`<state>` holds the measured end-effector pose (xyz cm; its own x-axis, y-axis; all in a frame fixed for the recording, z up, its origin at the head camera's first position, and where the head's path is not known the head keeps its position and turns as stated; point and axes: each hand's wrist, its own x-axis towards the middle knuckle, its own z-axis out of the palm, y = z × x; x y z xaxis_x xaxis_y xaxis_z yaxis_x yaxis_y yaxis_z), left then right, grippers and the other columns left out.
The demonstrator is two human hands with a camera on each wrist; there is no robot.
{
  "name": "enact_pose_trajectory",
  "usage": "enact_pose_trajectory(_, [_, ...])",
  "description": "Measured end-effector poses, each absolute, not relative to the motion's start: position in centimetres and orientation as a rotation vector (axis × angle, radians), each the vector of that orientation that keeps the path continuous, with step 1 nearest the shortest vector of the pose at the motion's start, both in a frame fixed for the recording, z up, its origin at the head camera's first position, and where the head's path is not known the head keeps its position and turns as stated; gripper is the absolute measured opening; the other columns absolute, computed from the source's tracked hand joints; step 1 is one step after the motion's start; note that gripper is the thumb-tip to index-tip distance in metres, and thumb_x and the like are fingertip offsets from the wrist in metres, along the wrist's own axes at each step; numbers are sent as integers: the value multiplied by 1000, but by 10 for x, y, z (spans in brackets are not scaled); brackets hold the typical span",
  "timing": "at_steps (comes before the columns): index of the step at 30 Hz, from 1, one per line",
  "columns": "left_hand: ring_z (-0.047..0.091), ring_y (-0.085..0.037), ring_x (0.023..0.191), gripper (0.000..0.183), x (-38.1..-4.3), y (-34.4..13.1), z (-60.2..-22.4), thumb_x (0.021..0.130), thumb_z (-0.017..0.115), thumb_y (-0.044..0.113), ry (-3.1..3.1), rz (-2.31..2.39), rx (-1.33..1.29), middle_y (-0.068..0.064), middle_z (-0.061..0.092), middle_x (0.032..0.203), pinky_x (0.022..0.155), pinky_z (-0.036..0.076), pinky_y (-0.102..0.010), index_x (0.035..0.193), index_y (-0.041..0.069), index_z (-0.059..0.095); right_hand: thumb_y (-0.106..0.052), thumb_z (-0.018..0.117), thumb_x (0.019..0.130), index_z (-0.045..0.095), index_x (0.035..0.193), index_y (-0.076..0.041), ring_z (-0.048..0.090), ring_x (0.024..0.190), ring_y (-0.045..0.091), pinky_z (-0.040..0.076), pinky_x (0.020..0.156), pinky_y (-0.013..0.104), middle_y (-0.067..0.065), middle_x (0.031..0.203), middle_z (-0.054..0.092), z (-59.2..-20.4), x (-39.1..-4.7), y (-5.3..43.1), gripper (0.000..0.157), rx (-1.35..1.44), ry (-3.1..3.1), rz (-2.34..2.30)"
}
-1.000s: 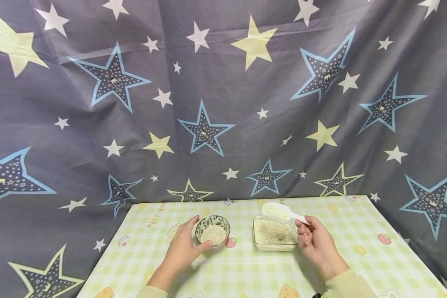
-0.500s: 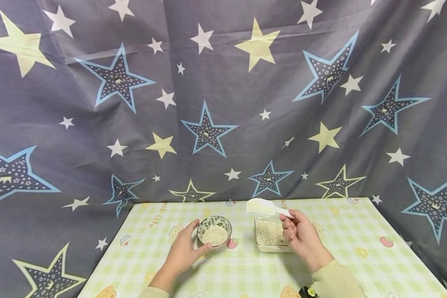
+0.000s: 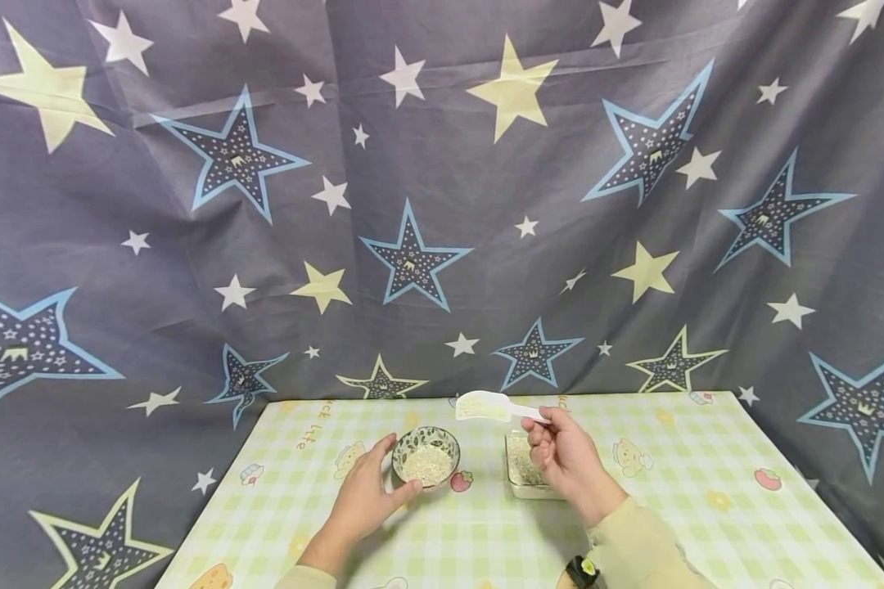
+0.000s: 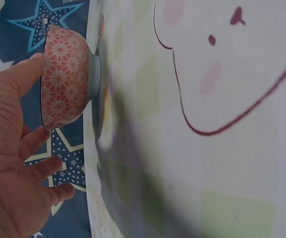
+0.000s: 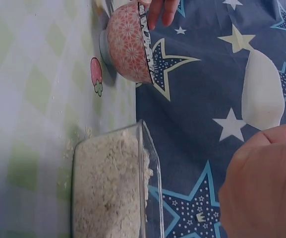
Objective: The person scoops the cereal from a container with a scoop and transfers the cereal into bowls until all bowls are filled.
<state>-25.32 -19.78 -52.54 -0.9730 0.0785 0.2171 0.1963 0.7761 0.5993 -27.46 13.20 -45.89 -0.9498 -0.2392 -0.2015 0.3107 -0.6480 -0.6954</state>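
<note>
A bowl [image 3: 426, 458], dark leaf print inside and red floral outside [image 4: 66, 79], stands on the table with pale oat flakes in it. My left hand [image 3: 368, 495] holds its rim between thumb and fingers; the other fingers [image 4: 46, 168] stretch out beside it. My right hand [image 3: 570, 458] grips the handle of a white scoop [image 3: 482, 406], raised above the table just right of and beyond the bowl. Oat flakes lie in the scoop. Below that hand sits a rectangular glass container [image 3: 534, 491] of oat flakes, partly hidden in the head view.
The green checked tablecloth [image 3: 471, 540] covers the table. A few loose flakes [image 5: 66, 153] lie beside the glass container. Behind the table's far edge hangs a dark curtain [image 3: 442, 180] with printed stars. A black band [image 3: 582, 571] shows at the right sleeve.
My right hand has moved left with the loaded scoop, from above the glass container towards the bowl. The left hand keeps its place at the bowl; the head view shifts slightly.
</note>
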Motion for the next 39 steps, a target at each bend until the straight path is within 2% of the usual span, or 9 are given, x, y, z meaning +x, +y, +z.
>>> enact_pose_trajectory(10, [59,-47,137,99,-255,-199,-520,84,88,52,-2807,-899,-221,-15,61,155,114,48,-68,161,7,45,-21,41,112,62,95,-5,51,52,-5,37,44,4,-7,69,67,-464,-284,106,30,205,1260,-2561])
enact_pose_trajectory(17, [62,-45,133,103,-256,-198,-514,83,90,49,-2829,-855,-254,-15,67,148,114,49,-65,162,5,42,-20,47,110,56,108,-5,55,56,-4,40,46,6,-5,75,70,-466,-286,91,18,242,1360,-2552])
enact_pose_trajectory(27, [64,-43,131,104,-256,-197,-511,82,91,49,-2852,-873,-234,-13,68,148,113,49,-65,162,4,41,-18,48,110,49,112,-13,54,57,-2,38,46,10,-4,78,71,-470,-288,81,5,212,1502,-2538])
enact_pose_trajectory(33, [63,-44,131,105,-256,-197,-510,82,91,50,-2860,-876,-230,-12,67,149,113,49,-66,161,3,41,-18,50,110,57,110,-9,53,57,1,37,45,12,-3,76,72,-468,-287,76,12,184,1614,-2509])
enact_pose_trajectory(39, [63,-43,131,106,-257,-198,-510,81,91,51,-2862,-871,-224,-11,67,149,112,50,-65,161,3,42,-19,53,109,65,115,1,52,56,1,40,43,13,-4,76,73,-463,-284,71,24,145,1751,-2473])
